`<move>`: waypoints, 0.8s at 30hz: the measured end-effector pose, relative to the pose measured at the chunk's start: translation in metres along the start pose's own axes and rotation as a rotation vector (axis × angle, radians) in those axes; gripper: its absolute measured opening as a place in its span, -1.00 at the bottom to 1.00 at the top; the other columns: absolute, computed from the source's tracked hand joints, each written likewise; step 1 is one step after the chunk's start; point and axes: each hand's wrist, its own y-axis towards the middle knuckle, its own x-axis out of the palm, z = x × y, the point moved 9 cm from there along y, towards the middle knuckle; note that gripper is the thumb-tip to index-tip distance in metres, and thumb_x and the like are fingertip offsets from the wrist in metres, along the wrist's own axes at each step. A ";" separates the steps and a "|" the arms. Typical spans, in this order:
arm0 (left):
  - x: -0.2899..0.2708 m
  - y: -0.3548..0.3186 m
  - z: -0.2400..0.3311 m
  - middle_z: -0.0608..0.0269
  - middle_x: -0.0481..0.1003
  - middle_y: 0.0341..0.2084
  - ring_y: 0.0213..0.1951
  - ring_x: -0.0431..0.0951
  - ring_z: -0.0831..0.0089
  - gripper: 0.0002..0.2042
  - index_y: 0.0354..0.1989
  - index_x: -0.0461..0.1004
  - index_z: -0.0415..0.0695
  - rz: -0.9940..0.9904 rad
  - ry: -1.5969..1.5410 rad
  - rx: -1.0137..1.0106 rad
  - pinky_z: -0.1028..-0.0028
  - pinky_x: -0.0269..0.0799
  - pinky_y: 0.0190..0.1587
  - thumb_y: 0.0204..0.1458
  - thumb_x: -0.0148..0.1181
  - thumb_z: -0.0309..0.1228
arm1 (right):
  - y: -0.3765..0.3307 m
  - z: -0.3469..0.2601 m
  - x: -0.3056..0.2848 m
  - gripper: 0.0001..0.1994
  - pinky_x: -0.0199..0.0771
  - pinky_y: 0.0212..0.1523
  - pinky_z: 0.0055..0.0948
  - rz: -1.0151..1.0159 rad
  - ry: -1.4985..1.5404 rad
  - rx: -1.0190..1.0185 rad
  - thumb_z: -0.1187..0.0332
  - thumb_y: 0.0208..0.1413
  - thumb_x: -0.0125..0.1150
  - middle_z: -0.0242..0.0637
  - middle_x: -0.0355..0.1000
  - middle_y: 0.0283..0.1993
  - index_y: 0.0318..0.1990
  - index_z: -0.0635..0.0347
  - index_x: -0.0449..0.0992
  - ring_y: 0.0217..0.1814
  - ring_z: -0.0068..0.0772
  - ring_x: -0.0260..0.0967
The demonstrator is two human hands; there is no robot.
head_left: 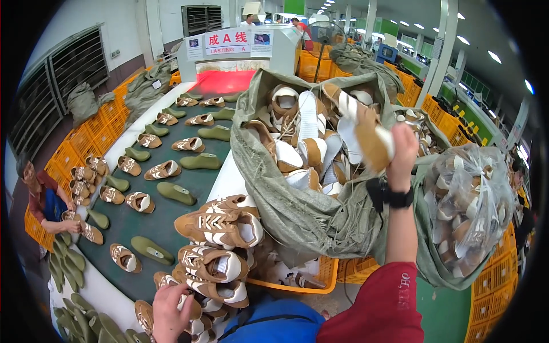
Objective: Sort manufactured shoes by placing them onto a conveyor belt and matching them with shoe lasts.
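Note:
My right hand (pixel 403 151) is raised over a big grey-green woven sack (pixel 297 223), closed round the heel end of a brown and white sneaker (pixel 366 128). That sneaker is slightly blurred, its toe pointing up and left. Many similar sneakers (pixel 309 151) fill the sack, some with their pale soles showing. My left hand (pixel 171 311) is low beside a pile of sneakers (pixel 214 266) at the belt's near edge. Its thumb and fingers are apart, touching or just over a sneaker in the pile.
A green conveyor belt (pixel 146 197) carries sneakers and olive-green shoe lasts (pixel 177 193) near a grey machine (pixel 240 51). Across it, a person (pixel 46 203) handles a sneaker. A clear bag of sneakers (pixel 466 206) sits right. An orange crate (pixel 326 274) stands under the sack; loose lasts (pixel 86 320) lie lower left.

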 end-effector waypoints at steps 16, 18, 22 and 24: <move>0.029 0.015 -0.019 0.10 0.40 -0.08 -0.09 0.46 0.37 -0.45 0.08 0.15 -0.30 0.244 -1.374 -0.453 0.46 0.35 -0.03 -0.15 0.15 -0.48 | -0.135 -0.144 0.181 -0.79 0.35 -0.28 -0.50 -0.872 0.254 -0.506 0.30 -0.08 0.25 -0.32 0.41 -0.32 -0.30 0.16 0.46 -0.29 -0.34 0.36; 0.020 -0.001 -0.044 0.10 0.39 -0.06 -0.05 0.42 0.37 -0.43 0.07 0.19 -0.32 0.237 -1.326 -0.478 0.43 0.29 0.06 -0.13 0.14 -0.29 | -0.054 -0.047 0.172 -0.81 0.37 -0.35 -0.53 -0.624 0.046 -0.081 0.40 -0.01 0.15 -0.24 0.45 -0.37 -0.25 0.31 0.49 -0.37 -0.49 0.38; 0.011 0.004 -0.038 0.11 0.38 -0.07 -0.05 0.41 0.37 -0.45 0.09 0.18 -0.31 0.247 -1.356 -0.448 0.43 0.31 0.02 -0.07 0.04 -0.26 | 0.051 0.188 0.098 -0.71 0.40 -0.43 -0.43 -0.495 -0.447 0.367 0.23 -0.05 0.12 -0.21 0.48 -0.50 -0.43 0.37 0.52 -0.46 -0.39 0.42; 0.014 -0.019 -0.055 0.11 0.37 -0.05 -0.04 0.41 0.35 -0.45 0.13 0.16 -0.28 0.305 -1.345 -0.545 0.42 0.31 0.02 -0.05 -0.01 -0.27 | 0.044 0.251 0.101 -0.68 0.39 -0.48 -0.42 -0.406 -0.276 0.754 0.23 -0.09 0.13 -0.18 0.47 -0.50 -0.44 0.41 0.50 -0.46 -0.38 0.41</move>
